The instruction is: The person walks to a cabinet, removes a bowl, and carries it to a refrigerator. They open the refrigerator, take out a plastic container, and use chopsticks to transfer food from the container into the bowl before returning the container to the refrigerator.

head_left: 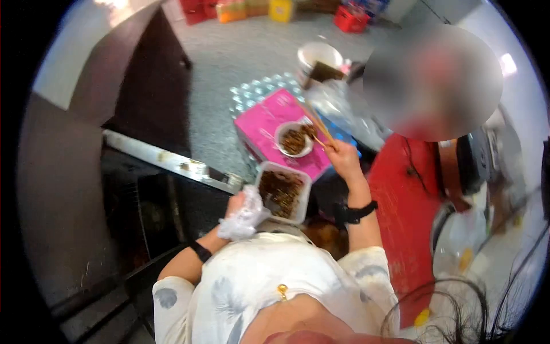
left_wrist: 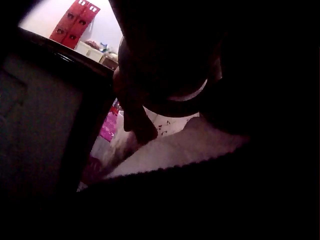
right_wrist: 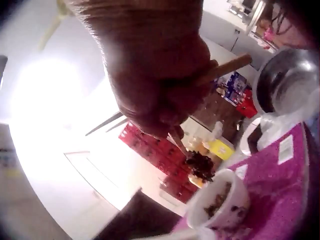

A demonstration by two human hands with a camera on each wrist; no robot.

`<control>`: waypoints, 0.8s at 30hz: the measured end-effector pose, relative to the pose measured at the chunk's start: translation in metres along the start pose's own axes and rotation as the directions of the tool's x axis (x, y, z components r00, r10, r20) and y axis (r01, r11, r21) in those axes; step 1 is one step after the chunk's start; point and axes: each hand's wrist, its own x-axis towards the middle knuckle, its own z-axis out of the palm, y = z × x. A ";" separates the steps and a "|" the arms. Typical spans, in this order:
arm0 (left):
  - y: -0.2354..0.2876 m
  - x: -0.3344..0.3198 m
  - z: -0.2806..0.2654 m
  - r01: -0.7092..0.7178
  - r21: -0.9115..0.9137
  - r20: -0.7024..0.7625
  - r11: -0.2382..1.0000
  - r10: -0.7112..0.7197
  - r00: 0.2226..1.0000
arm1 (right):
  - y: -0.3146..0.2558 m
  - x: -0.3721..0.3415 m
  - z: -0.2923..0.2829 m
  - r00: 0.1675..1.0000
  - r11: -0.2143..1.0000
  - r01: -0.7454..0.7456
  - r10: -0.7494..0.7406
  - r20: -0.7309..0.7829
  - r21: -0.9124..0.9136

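While the right hand [head_left: 345, 160] grips chopsticks [head_left: 322, 126], one bowl [head_left: 294, 155], one tub [head_left: 305, 195]

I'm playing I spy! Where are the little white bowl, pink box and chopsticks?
White bowl [head_left: 278, 137]: head view, on its left rim.
Pink box [head_left: 260, 124]: head view, on its bare top.
Chopsticks [right_wrist: 234, 65]: right wrist view, near one stick's upper end.
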 end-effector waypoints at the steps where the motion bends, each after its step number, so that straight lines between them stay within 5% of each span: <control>1: -0.012 0.002 0.010 -0.028 -0.042 -0.033 0.999 0.027 0.999 | -0.012 -0.006 -0.017 0.994 0.977 -0.111 0.107 0.034 0.184; 5: -0.014 0.001 0.011 -0.013 -0.246 -0.029 0.969 0.007 1.000 | -0.036 -0.037 -0.059 0.940 0.884 -0.268 0.153 0.304 0.383; 9: -0.005 0.003 0.006 -0.168 0.162 -0.042 0.972 0.177 0.983 | -0.052 -0.063 -0.028 0.758 0.932 -0.320 0.143 0.637 0.172; 10: -0.006 0.001 0.007 -0.097 -0.016 -0.053 0.995 0.096 0.994 | -0.056 -0.069 -0.021 0.750 0.926 -0.334 0.150 0.644 0.174; 12: -0.006 0.002 0.007 -0.025 -0.192 -0.061 0.981 0.013 0.998 | -0.065 -0.071 -0.014 0.901 0.992 0.104 -0.060 0.430 -0.079; 13: -0.008 0.002 0.007 -0.030 -0.265 -0.050 0.964 0.017 0.999 | -0.075 -0.072 -0.013 0.900 0.991 0.106 -0.062 0.432 -0.077; 15: -0.019 0.004 0.015 -0.036 -0.335 -0.038 0.941 0.025 0.999 | -0.102 -0.080 -0.013 0.980 0.998 0.036 -0.026 0.195 -0.047; 16: -0.037 0.010 0.031 -0.031 -0.566 -0.025 0.824 0.020 0.999 | -0.109 -0.083 -0.003 0.956 0.959 0.173 -0.219 0.196 0.226; 17: -0.045 0.015 0.039 -0.024 -0.758 -0.011 0.651 0.024 1.000 | -0.122 -0.089 0.008 0.900 0.924 0.230 -0.322 0.293 0.306; 18: -0.035 0.015 0.032 -0.032 -0.758 -0.011 0.652 0.036 0.999 | -0.132 -0.097 0.022 0.862 0.898 0.223 -0.363 0.353 0.379; 20: -0.001 0.004 0.009 0.176 -0.963 0.168 0.206 -0.057 0.984 | -0.151 -0.106 0.044 0.837 0.921 0.277 -0.371 0.403 0.273; 24: 0.022 0.003 0.000 0.324 -0.942 0.329 -0.091 -0.051 0.943 | -0.168 -0.111 0.043 0.833 0.944 0.308 -0.328 0.446 0.119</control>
